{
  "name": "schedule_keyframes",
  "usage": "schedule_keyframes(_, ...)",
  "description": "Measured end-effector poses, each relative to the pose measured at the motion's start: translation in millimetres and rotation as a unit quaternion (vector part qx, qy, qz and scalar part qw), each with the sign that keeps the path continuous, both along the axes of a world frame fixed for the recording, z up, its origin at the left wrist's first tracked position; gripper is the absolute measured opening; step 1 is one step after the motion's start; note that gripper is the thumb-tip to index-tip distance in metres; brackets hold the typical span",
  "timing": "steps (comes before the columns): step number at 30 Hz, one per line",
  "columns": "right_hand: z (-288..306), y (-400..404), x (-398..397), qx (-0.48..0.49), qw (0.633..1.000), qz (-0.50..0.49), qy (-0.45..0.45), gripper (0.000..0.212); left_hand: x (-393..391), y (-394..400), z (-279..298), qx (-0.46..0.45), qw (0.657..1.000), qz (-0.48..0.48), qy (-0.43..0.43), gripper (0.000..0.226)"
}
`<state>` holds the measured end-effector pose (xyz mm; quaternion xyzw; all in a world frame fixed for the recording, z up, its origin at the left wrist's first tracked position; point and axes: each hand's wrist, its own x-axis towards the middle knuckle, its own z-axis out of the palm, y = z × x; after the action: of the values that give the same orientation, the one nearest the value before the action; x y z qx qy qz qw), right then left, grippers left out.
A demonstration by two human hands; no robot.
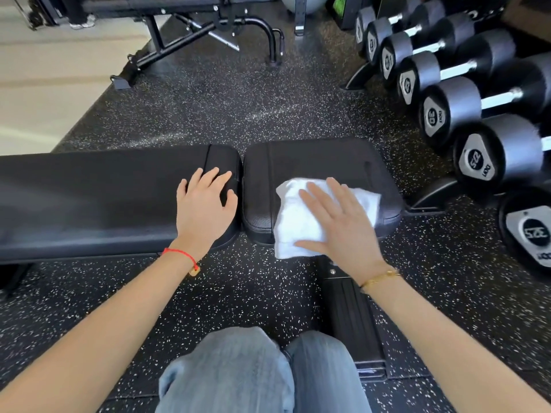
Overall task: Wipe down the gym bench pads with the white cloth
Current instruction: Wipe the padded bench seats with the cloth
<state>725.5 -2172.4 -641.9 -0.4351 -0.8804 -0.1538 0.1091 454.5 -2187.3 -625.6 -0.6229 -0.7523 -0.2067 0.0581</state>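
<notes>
A black gym bench lies across the view in two pads. The long back pad [89,198] runs to the left, and the short seat pad [316,162] sits to its right across a narrow gap. A white cloth [293,222] lies crumpled on the seat pad, hanging over its near edge. My right hand [337,222] presses flat on the cloth with straight, spread fingers. My left hand [204,204] rests on the right end of the back pad, fingers relaxed and spread, holding nothing.
A rack of black dumbbells [465,105] stands close at the right. The bench's black base bar [351,317] runs along the speckled rubber floor beside my knees [256,374]. Another bench frame [208,28] stands at the back.
</notes>
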Motion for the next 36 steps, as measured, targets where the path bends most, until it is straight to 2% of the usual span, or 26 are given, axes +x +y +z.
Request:
schedule_keyframes(3,-0.7,-7.1,-37.0,0.004,1.000,0.028,0.012,0.091,-1.0,-0.5,0.5,-0.007,1.000,-0.001,0.000,0.043)
schedule_keyframes(6,-1.1,-11.6,-27.8,-0.010,1.000,0.020,0.022,0.088,-2.2,-1.3,2.6,-0.003,1.000,-0.005,0.003,0.042)
schedule_keyframes(9,2.7,-11.1,14.5,-0.011,0.999,-0.028,0.032,0.084,-2.5,-1.5,3.9,-0.003,1.000,-0.004,-0.005,0.042)
schedule_keyframes(11,8.5,-5.4,38.3,-0.023,0.995,-0.064,0.068,0.080,-1.0,-1.6,3.6,-0.006,1.000,-0.001,-0.008,0.042)
schedule_keyframes(15,26.8,24.1,20.0,-0.103,0.979,-0.108,0.136,0.078,1.0,-0.4,3.7,-0.015,1.000,0.004,-0.007,0.043)
schedule_keyframes(17,33.9,42.0,-12.0,-0.146,0.976,-0.097,0.126,0.072,1.0,-0.2,4.4,-0.024,1.000,0.004,-0.006,0.044)
schedule_keyframes(22,32.9,41.1,-58.8,-0.158,0.981,-0.018,0.113,0.061,1.0,-0.8,6.5,-0.028,1.000,-0.001,-0.013,0.044)
schedule_keyframes(24,34.3,29.0,-52.3,-0.156,0.975,-0.006,0.160,0.053,-0.5,0.4,7.6,-0.036,0.999,-0.003,-0.015,0.044)
schedule_keyframes(26,39.4,21.4,-41.9,-0.166,0.954,0.005,0.251,0.045,-2.5,1.7,12.1,-0.047,0.999,-0.004,-0.014,0.043)
schedule_keyframes(28,54.2,19.7,-37.9,-0.232,0.933,-0.028,0.274,0.044,-5.2,4.6,25.4,-0.063,0.998,-0.010,-0.003,0.041)
schedule_keyframes(29,64.5,21.6,-36.9,-0.287,0.914,-0.049,0.282,0.046,-6.3,7.2,35.8,-0.072,0.997,-0.016,-0.003,0.039)
schedule_keyframes(30,77.1,25.7,-37.7,-0.346,0.880,-0.063,0.318,0.046,-7.2,10.8,48.2,-0.080,0.996,-0.023,-0.011,0.038)
schedule_keyframes(31,90.6,29.9,-37.4,-0.369,0.863,-0.072,0.338,0.046,-7.6,14.6,62.2,-0.087,0.996,-0.029,-0.023,0.037)
schedule_keyframes(34,135.3,46.7,-26.2,-0.328,0.887,-0.132,0.298,0.026,-6.2,24.8,113.6,-0.090,0.993,-0.046,-0.058,0.033)
schedule_keyframes(36,177.8,54.5,-18.5,-0.317,0.884,-0.173,0.298,0.028,-4.1,31.3,156.2,-0.099,0.990,-0.060,-0.075,0.031)
